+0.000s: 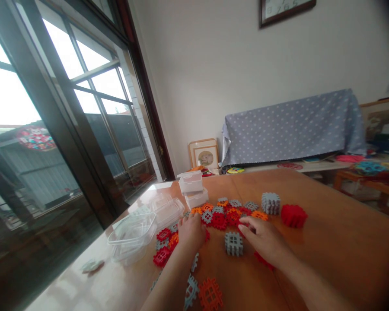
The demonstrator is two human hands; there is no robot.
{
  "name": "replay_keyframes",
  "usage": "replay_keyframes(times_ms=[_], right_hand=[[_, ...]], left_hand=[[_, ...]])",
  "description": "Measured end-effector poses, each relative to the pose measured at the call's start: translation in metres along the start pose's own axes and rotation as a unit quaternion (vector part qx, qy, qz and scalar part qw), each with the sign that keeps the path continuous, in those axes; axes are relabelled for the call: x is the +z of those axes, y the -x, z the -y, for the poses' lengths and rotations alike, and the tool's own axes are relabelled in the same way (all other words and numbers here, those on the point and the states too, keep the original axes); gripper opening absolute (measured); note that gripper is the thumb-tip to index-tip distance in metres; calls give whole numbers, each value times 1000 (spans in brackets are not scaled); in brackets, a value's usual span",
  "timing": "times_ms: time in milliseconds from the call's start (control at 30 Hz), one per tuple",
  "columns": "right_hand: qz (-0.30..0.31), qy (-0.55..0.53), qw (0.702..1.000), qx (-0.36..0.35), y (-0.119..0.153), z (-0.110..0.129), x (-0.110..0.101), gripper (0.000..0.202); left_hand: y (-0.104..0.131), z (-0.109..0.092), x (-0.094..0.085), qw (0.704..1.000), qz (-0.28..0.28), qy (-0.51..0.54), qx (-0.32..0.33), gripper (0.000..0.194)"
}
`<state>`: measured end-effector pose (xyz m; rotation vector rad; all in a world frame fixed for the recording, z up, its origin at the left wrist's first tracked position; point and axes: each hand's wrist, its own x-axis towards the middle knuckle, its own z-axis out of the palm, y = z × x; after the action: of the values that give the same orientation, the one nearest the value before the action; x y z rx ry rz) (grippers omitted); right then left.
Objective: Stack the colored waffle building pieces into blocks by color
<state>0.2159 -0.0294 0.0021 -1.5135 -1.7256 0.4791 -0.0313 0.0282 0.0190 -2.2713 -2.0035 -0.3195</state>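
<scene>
My left hand (192, 232) reaches into a spread of red, orange and grey window-shaped interlocking plastic blocks (219, 220). Its fingers point forward and bend down over the pieces, somewhat apart; their tips are partly hidden. My right hand (266, 238) is to the right of the spread, thumb and forefinger brought together at the edge of a red block (245, 233). Between my hands stands a neat stack of grey blocks (234, 244). Another red piece (263, 261) shows from beneath my right hand, mostly covered by it.
Farther right stand a second grey stack (271, 203) and a red stack (293, 216). Clear plastic containers (132, 233) sit on the left, with white boxes (191, 183) piled behind. An orange block (210, 294) lies near the front. A small pale packet (92, 265) lies at left.
</scene>
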Motion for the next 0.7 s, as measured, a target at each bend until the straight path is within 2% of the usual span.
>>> replay_keyframes(times_ms=[100, 200, 267, 433, 600, 700], right_hand=[[7, -7, 1000, -14, 2, 4, 2, 32], [7, -12, 1000, -22, 3, 8, 4, 28], [3, -11, 1000, -22, 3, 9, 4, 26], [-4, 0, 1000, -17, 3, 12, 3, 25], [-7, 5, 1000, -19, 5, 17, 0, 23], [-10, 4, 1000, -23, 6, 19, -2, 23]], left_hand=[[-16, -7, 7, 1000, 1, 2, 3, 43], [-33, -12, 14, 999, 10, 15, 38, 64], [-42, -14, 18, 998, 24, 14, 61, 70], [-53, -14, 20, 996, 41, 4, 82, 54], [-55, -15, 14, 998, 31, -3, 63, 64], [-54, -15, 9, 999, 18, -1, 41, 55]])
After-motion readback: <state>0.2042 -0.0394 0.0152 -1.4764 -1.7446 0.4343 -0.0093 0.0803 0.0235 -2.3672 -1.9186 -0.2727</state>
